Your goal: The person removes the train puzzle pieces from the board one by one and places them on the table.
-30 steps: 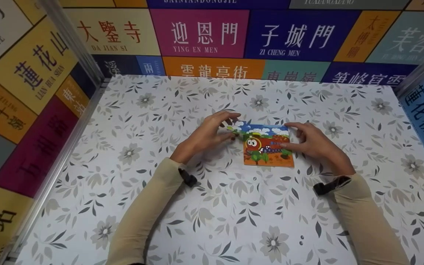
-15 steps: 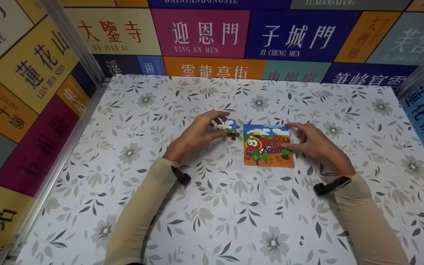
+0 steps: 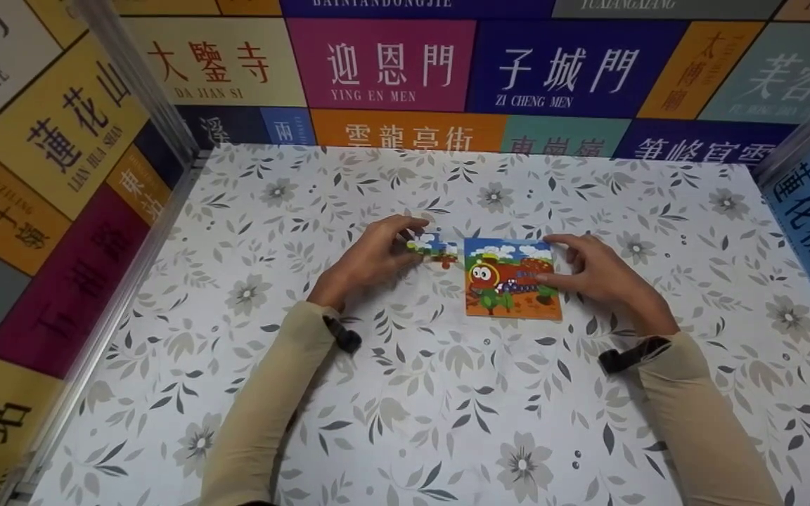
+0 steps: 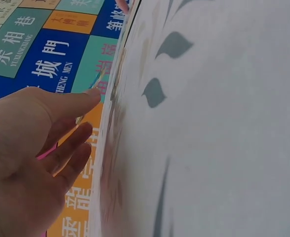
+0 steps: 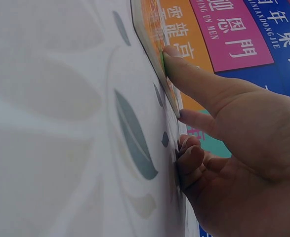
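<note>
My left hand (image 3: pixel 375 254) holds a small strip of joined jigsaw pieces (image 3: pixel 436 246) at its left end, thumb and fingertips at its edge. The strip shows white clouds, green and red, with knobbed edges. In the left wrist view, only its thin edge shows near the thumb. To its right lies a square picture board (image 3: pixel 507 306) with a red cartoon train, blue sky and orange ground. My right hand (image 3: pixel 598 270) grips the board's right side, thumb on the face and index fingertip at the far corner. Its other fingers are curled in the right wrist view (image 5: pixel 191 158).
The table is covered with a white cloth (image 3: pixel 447 422) of grey leaves and flowers. Panels with coloured blocks of lettering (image 3: pixel 384 63) stand behind it and on both sides. Black straps (image 3: pixel 342 334) sit on both wrists.
My left hand has moved left with the jigsaw strip, which overlapped the picture board's upper left edge and now lies apart from it. The right hand and board have stayed put.
</note>
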### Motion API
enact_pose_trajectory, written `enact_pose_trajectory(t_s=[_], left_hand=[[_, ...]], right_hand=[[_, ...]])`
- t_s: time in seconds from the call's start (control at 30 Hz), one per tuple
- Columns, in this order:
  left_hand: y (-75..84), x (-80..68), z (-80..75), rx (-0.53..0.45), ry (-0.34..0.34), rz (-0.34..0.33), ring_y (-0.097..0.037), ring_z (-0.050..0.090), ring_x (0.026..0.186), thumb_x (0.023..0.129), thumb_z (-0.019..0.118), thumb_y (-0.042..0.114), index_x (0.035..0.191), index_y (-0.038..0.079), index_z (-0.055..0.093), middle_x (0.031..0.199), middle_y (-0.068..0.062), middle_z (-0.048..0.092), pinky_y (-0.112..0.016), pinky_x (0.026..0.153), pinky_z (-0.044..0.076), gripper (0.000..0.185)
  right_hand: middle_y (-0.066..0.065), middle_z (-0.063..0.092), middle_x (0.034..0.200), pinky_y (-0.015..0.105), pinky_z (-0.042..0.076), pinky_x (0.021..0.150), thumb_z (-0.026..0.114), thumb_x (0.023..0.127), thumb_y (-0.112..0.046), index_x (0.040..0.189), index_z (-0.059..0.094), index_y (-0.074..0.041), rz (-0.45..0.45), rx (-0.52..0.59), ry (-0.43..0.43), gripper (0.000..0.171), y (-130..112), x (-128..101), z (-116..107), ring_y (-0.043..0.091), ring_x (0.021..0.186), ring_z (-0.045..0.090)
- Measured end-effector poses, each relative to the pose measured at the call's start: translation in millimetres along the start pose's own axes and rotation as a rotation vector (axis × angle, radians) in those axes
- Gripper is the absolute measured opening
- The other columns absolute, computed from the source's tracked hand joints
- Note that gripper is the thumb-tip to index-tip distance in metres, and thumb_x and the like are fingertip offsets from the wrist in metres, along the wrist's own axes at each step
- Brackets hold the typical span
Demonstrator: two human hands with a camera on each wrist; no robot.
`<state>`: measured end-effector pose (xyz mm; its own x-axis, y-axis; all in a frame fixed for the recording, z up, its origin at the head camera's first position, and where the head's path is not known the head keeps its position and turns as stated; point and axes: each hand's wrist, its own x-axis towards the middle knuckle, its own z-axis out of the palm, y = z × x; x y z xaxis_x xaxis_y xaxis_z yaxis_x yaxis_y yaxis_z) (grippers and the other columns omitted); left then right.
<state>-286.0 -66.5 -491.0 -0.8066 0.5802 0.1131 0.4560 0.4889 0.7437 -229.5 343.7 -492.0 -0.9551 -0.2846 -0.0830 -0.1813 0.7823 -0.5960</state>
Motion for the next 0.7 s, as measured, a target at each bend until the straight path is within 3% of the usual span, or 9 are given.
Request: enact_pose_trajectory(t_s=[0.23,0.43,0.7], left_hand=[[-3.6,-3.5,-5.1,0.027,-0.008,-0.002,-0.016,0.058,0.114,0.091,0.073,0.011,0.142,0.017,0.057,0.13,-0.004,0.06,-0.035,0.098,0.05,0.053],[-8.8,-6.1,-7.7,0.089,-0.042,0.02,-0.022,0.055,0.118,0.095,0.069,0.012,0.142,0.019,0.058,0.131,-0.006,0.058,-0.04,0.101,0.047,0.048],[-5.5,-10.5,-9.8,0.181,-0.08,-0.002,-0.016,0.048,0.127,0.099,0.065,0.02,0.14,0.024,0.061,0.135,0.002,0.054,-0.039,0.109,0.041,0.042]], right_hand=[[0.015,0.049,0.105,0.038,0.035,0.072,0.077,0.085,-0.049,0.15,0.047,-0.016,-0.001,0.002,0.0,0.079,0.6,1.6,0.8,0.025,0.089,0.042],[0.013,0.05,0.108,0.038,0.036,0.074,0.078,0.083,-0.051,0.15,0.047,-0.021,0.045,0.02,-0.004,0.079,0.3,1.7,0.4,0.025,0.092,0.043],[0.016,0.05,0.104,0.039,0.036,0.073,0.076,0.087,-0.046,0.151,0.046,-0.014,-0.035,0.004,-0.009,0.077,0.9,1.1,0.9,0.025,0.086,0.043]])
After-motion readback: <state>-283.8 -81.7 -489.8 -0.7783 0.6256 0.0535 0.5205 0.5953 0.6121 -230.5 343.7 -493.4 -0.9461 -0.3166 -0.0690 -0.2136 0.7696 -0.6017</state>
